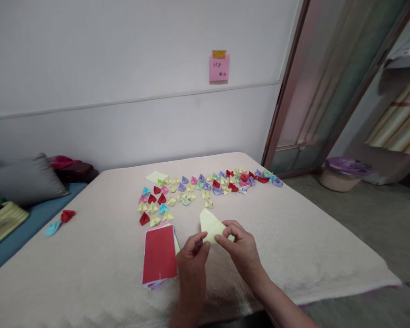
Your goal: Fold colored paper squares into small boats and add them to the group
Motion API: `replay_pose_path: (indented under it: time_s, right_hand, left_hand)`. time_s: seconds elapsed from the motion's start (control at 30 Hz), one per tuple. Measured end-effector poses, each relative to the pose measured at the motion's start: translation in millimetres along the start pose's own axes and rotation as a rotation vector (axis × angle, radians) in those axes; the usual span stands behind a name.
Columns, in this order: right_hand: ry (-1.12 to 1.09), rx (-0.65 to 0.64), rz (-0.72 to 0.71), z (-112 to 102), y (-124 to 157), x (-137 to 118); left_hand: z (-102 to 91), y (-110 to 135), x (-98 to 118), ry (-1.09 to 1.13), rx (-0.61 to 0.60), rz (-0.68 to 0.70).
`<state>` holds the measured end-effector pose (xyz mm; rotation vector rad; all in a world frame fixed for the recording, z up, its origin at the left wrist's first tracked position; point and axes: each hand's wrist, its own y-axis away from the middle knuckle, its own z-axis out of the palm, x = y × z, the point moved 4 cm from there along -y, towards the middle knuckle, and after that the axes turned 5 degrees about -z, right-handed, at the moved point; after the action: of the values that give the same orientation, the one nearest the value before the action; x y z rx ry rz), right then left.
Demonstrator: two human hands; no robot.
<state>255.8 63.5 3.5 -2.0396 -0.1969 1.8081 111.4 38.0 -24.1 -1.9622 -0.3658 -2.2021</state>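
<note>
One broad table (310, 246) fills the lower view, covered by a cream cloth with a fine woven grain. Its right and near edges drop off to a grey floor. Wide bare cloth lies to the right of the red-topped paper stack (159, 255), and more to its left.

Beyond the stack, dozens of small folded paper pieces (191, 191) spread in a loose band toward the table's far right corner: yellow, red, purple, blue, pink and green, each a pointed wedge.

The stack itself is flat and rectangular, with smooth sheets and pale edges showing beneath the red.

Just right of it, the left hand (191, 262) and right hand (242, 250) meet. The fingers of both are closed in pinches on a pale yellow sheet (210, 225), creased to a point that rises away from them.

Far left of the stack, near the table's edge, lie a red piece (67, 215) and a blue piece (52, 228).
</note>
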Motion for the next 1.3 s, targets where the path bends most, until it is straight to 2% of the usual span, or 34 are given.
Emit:
replay_pose_path:
  time_s: [0.2,0.33,0.5,0.67,0.87,0.93,1.17,1.3]
  right_hand:
    - [0.009,0.027,0.069,-0.1,0.0,1.4]
    - [-0.164,0.099,0.236,3.9,4.7,9.9]
    - [-0.337,0.019,0.416,17.7,14.4,20.0]
    - [-0.271,-0.020,0.372,17.5,11.5,17.0]
    - [-0.256,-0.225,0.364,15.5,5.1,13.2]
    - [-0.275,-0.249,0.363,16.0,5.5,12.5]
    - [-0.349,-0.103,0.366,12.7,5.7,10.3]
    - [-0.345,-0.152,0.341,12.6,5.2,11.5]
  left_hand:
    - [0.0,-0.3,-2.0,-0.063,0.049,0.003]
    - [0.2,-0.8,-8.0,-0.050,0.085,-0.035]
    - [2.3,-2.0,-14.0,0.035,0.117,-0.070]
    - [8.4,-3.5,-3.0,0.225,0.049,-0.073]
    - [6.1,-9.6,-2.1,0.293,-0.197,-0.200]
    - [5.2,-9.5,-2.7,0.309,-0.249,-0.214]
    - [8.2,-5.7,0.2,0.329,-0.213,-0.175]
    - [8.5,-4.9,-2.1,0.352,-0.219,-0.202]
